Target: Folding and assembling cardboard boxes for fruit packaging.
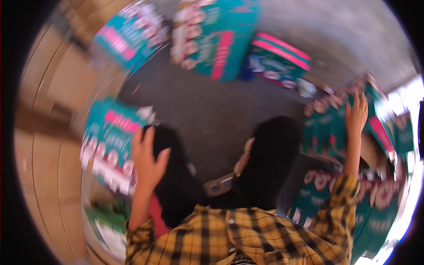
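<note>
My left hand (149, 160) is open, its fingers and thumb apart, above my left knee. Beside it stands a teal carton (112, 141) with a pink band and pale round pictures; whether the hand touches it I cannot tell. Out to the right, my right hand (356, 115) reaches with stretched fingers over a row of teal packs (324, 126) packed side by side. Its fingers lie over or against the packs and are blurred; they close round nothing that I can see.
Ahead on the dark floor (198, 106) stand a large teal carton (234, 35), a smaller teal box (282, 59) and another teal carton (130, 37). Brown cardboard boxes (44, 163) line the left side. More teal cartons (375, 216) are at my right. A green package (108, 225) lies lower left.
</note>
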Available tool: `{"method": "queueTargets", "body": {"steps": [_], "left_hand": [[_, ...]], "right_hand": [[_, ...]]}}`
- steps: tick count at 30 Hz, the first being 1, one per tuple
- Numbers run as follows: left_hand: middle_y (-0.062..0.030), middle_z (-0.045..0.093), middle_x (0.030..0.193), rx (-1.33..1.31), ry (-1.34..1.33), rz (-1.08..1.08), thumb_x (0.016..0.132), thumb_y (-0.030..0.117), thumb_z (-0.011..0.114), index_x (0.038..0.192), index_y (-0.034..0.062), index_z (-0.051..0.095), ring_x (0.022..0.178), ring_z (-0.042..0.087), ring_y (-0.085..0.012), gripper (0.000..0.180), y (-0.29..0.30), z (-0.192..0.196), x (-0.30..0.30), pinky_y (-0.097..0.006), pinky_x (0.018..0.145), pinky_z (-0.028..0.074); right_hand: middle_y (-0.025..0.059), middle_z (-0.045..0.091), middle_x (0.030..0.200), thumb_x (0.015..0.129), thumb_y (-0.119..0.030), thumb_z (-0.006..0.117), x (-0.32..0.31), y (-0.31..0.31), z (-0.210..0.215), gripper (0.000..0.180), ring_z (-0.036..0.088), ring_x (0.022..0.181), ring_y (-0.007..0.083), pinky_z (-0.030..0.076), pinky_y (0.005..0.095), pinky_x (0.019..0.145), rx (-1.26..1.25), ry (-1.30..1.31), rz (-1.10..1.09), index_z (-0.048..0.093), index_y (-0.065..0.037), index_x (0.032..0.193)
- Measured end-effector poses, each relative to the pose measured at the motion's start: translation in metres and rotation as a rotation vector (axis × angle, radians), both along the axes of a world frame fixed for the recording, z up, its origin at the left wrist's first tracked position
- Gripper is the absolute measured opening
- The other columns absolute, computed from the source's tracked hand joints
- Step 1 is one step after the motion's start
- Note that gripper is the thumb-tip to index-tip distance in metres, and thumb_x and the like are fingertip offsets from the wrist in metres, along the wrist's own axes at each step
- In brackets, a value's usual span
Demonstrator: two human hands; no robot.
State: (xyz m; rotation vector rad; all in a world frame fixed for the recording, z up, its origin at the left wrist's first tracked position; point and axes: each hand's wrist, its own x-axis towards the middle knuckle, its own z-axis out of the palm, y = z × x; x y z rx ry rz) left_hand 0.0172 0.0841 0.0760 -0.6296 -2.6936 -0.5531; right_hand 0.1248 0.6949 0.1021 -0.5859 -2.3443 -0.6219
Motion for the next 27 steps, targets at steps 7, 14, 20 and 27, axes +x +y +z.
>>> {"method": "queueTargets", "body": {"steps": [7, 14, 20, 27], "left_hand": [[-0.0224, 0.039, 0.14, 0.432, 0.003, 0.014, 0.084, 0.023, 0.063, 0.134, 0.0016, 0.043, 0.13, 0.038, -0.0371, 0.059, -0.019, -0.032, 0.021, -0.044, 0.107, 0.029], [-0.0103, 0.06, 0.115, 1.381, -0.851, 0.638, 0.094, 0.036, 0.051, 0.121, 0.004, 0.054, 0.108, 0.056, -0.0231, 0.042, -0.128, -0.197, 0.016, -0.039, 0.091, 0.043], [-0.0104, 0.056, 0.118, 2.054, -0.768, 0.905, 0.093, 0.033, 0.053, 0.126, 0.0087, 0.05, 0.117, 0.051, -0.0248, 0.041, -0.237, -0.307, -0.001, -0.044, 0.092, 0.043], [-0.0148, 0.028, 0.148, 2.261, -0.392, 1.091, 0.088, 0.045, 0.059, 0.146, 0.0044, 0.019, 0.133, 0.036, -0.0272, 0.081, -0.25, -0.312, -0.044, -0.045, 0.104, 0.034]], "right_hand": [[0.0121, 0.067, 0.093, 0.098, -0.031, 0.047, -0.088, -0.244, 0.002, 0.041, 0.064, 0.089, 0.0197, 0.048, 0.0312, 0.081, -1.398, -0.603, 0.915, 0.056, 0.002, 0.12], [0.0146, 0.066, 0.09, 0.084, -0.021, 0.063, -0.099, -0.28, -0.028, 0.036, 0.063, 0.078, 0.0313, 0.049, 0.0385, 0.07, -0.765, -0.941, 0.837, 0.06, -0.003, 0.115], [0.0147, 0.065, 0.09, 0.083, -0.018, 0.064, -0.104, -0.277, -0.026, 0.037, 0.063, 0.079, 0.0299, 0.048, 0.0372, 0.069, -0.928, -0.933, 0.741, 0.059, -0.004, 0.117], [0.016, 0.065, 0.094, 0.082, -0.017, 0.065, -0.101, -0.274, -0.028, 0.039, 0.064, 0.081, 0.0287, 0.05, 0.0359, 0.072, -0.928, -0.897, 0.72, 0.058, -0.003, 0.118]]}}
